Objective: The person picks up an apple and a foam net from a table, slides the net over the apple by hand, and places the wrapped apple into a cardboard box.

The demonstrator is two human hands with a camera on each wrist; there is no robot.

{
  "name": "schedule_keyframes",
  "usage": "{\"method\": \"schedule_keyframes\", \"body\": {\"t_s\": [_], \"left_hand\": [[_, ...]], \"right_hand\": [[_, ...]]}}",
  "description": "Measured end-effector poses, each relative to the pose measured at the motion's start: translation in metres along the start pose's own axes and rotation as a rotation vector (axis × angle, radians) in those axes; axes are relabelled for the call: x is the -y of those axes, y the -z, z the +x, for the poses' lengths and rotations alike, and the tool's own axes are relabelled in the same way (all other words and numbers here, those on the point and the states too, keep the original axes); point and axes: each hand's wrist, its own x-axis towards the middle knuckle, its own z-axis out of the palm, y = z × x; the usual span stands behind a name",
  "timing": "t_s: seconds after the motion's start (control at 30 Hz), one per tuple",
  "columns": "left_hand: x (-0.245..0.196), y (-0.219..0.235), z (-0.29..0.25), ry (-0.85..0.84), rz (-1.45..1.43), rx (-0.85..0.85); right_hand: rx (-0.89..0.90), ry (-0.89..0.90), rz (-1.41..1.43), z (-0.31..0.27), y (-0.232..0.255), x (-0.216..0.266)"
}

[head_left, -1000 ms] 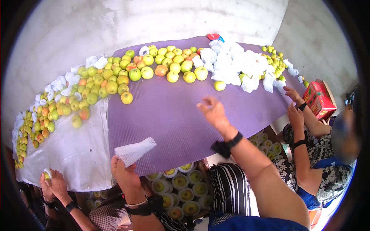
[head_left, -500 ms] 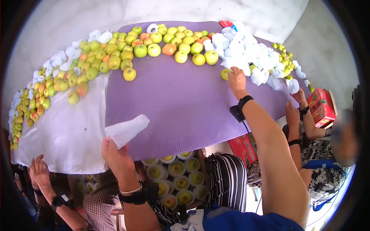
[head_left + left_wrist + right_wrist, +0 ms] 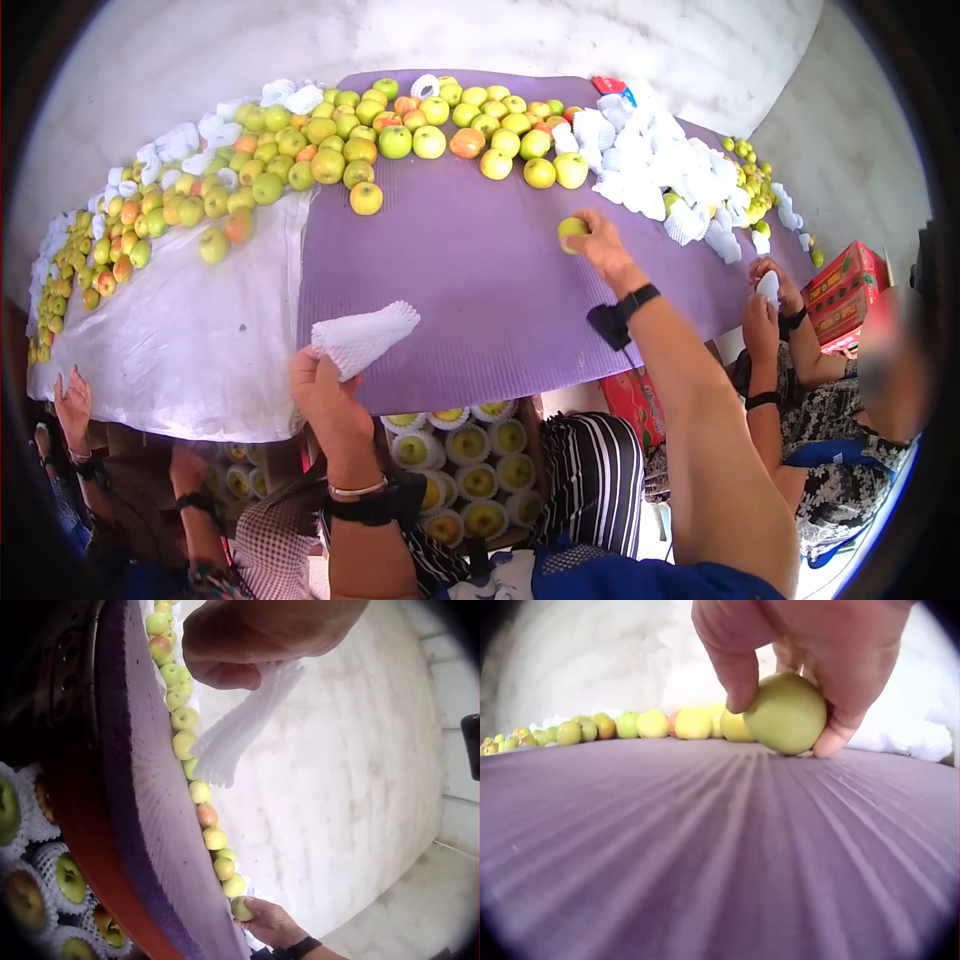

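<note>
A green apple is gripped between the thumb and fingers of my right hand, low over the ribbed purple mat. The right wrist view shows this apple close over the mat, fingers on both sides of it. At the mat's near left, my left hand pinches a white foam net sleeve by one end. In the left wrist view the sleeve hangs flattened from the thumb and fingers, its other end free.
Loose apples line the back, with a heap of white foam nets at right. A box of netted apples stands below the mat's edge. People work on both sides; the right one's hands hold a white net. Red cartons stand beyond.
My right hand reached to the apple by the foam heap, took hold of it and brought it slightly back toward me. The left hand still holds its foam net.
</note>
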Motion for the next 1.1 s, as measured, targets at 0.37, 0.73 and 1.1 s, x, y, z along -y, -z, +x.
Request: {"method": "schedule_keyframes", "body": {"t_s": [0.37, 0.73, 1.1], "left_hand": [[0.000, -0.009, -0.011, -0.070, 0.136, -0.036], [-0.004, -0.002, -0.006, -0.080, 0.203, -0.051], [0.013, -0.014, -0.010, 0.053, 0.129, -0.006]], "right_hand": [[0.787, -0.073, 1.357, -0.147, -0.093, 0.110], [0.417, 0.332, 0.558, -0.166, -0.141, 0.112], [0.475, -0.025, 0.851, -0.165, -0.112, 0.111]]}}
